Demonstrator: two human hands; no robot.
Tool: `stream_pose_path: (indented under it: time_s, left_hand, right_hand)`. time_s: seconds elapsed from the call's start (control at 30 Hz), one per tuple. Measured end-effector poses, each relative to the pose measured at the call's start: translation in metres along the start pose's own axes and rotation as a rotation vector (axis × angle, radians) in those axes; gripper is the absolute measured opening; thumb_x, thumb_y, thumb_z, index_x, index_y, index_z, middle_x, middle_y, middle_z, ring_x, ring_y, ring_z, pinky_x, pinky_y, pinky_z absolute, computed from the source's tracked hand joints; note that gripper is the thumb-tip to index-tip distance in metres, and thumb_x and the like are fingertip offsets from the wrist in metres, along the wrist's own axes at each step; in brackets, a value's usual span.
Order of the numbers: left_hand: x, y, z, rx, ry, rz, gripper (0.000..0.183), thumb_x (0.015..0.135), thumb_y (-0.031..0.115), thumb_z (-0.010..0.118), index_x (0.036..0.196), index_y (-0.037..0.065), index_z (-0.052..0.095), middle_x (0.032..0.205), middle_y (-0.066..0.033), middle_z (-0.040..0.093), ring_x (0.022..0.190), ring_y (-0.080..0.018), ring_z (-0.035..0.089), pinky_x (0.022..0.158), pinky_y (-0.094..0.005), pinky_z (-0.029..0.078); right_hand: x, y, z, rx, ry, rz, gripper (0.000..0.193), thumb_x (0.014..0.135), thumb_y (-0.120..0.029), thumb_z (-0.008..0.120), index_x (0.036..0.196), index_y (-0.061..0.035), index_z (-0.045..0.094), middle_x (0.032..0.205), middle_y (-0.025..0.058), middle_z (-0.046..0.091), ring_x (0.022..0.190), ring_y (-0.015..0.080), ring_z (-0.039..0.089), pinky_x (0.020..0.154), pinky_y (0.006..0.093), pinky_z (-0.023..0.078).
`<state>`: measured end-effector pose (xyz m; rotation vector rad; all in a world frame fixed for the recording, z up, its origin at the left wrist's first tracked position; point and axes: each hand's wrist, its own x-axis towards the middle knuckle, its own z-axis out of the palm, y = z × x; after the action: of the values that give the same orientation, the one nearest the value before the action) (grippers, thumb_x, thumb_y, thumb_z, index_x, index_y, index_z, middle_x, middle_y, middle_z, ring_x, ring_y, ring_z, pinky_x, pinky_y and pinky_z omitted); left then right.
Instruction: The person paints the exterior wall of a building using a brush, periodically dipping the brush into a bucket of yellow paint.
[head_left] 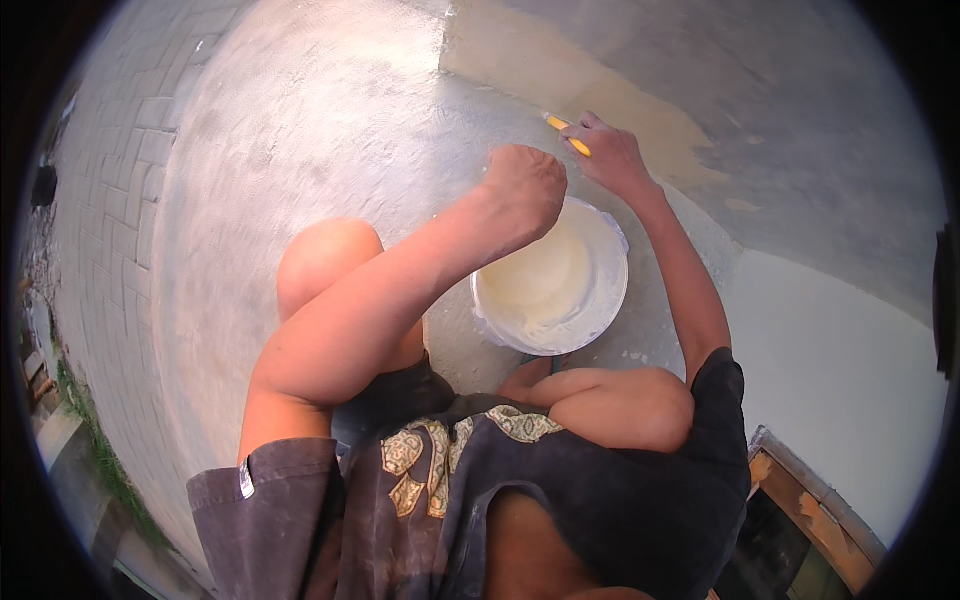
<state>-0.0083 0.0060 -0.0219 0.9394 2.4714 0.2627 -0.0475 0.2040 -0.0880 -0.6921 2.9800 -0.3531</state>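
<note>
My right hand (pixel 607 155) is closed round a slim yellow-handled tool (pixel 570 135), close to the wall's lower part. The tool's far end is pale and too small to tell whether it is a brush or a blade. My left hand (pixel 527 188) is a closed fist over the far left rim of a white bucket (pixel 618 285). Its fingertips are turned away, so anything in them is hidden. Inside the bucket lies thick cream-coloured paint or paste (pixel 540 275), with smears up the inner wall. The bucket stands on the floor in front of me.
A grey wall (pixel 780 110) rises at the right, with a damp-looking cream band (pixel 590 80) along its base. Rough concrete floor (pixel 290 120) spreads left towards grey paving blocks (pixel 120 200). My bent knees flank the bucket. A worn wooden frame (pixel 815 510) stands at the lower right.
</note>
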Motion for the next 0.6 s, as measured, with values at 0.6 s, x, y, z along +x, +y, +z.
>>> stream_pose_path:
  time_s: [0.6]
  left_hand:
    - [-0.006,0.002,-0.003,0.009,0.109,0.034,0.010,0.080,0.009,0.055,0.081,0.001,0.060,0.072,-0.0137,0.064,0.073,-0.0289,0.065,0.063,-0.0368,0.050]
  right_hand:
    - [-0.022,-0.040,-0.060,-0.099,0.266,0.131,0.012,0.082,-0.016,0.065,0.094,-0.0152,0.068,0.084,0.0015,0.060,0.074,0.0216,0.062,0.059,0.0376,0.048]
